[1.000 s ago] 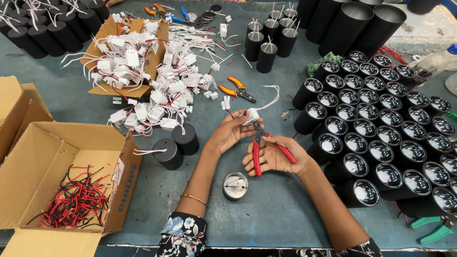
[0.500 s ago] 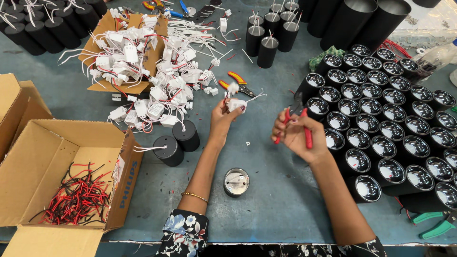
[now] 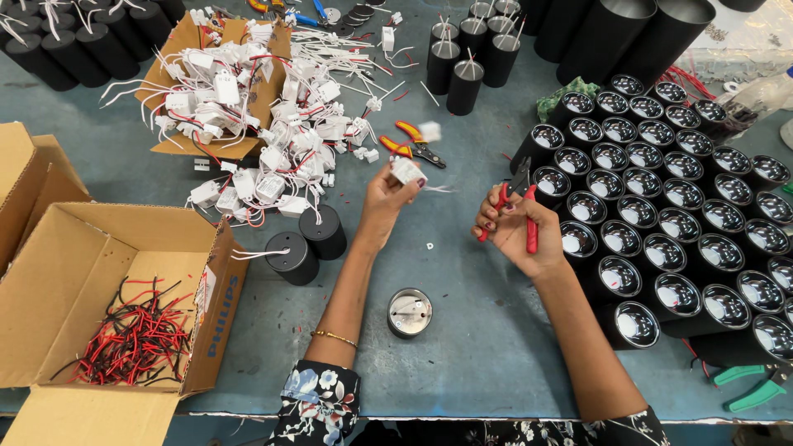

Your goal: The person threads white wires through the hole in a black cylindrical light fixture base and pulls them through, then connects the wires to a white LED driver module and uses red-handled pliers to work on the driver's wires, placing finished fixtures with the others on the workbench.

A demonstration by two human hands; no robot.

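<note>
- The left hand [image 3: 387, 198] has its grip pinched on a small white driver module [image 3: 406, 171], held up above the bench [image 3: 496, 347], thin white leads trailing off to the right of the fingers.
- The right hand [image 3: 516, 231] has its grip closed around red-handled pliers [image 3: 512, 202], dark jaws pointing up and away from the palm.
- The 2 hands sit near each other but apart, the module level with the plier jaws.
- Just beyond the left grip lie orange-handled cutters [image 3: 413, 142] and a blurred white piece [image 3: 429, 130].
- Toward the person from both grips, a round metal cap [image 3: 410, 312] lies flat on the bench.
- Left of the left grip stand 2 black cylinders [image 3: 307, 244], and beyond them a heap of white modules with wires [image 3: 256, 124].
- Right of the right grip, rows of black lamp housings [image 3: 661, 206] stand close together.
- Far left, an open cardboard box [image 3: 49, 248] holds red and black wire offcuts [image 3: 132, 339].
</note>
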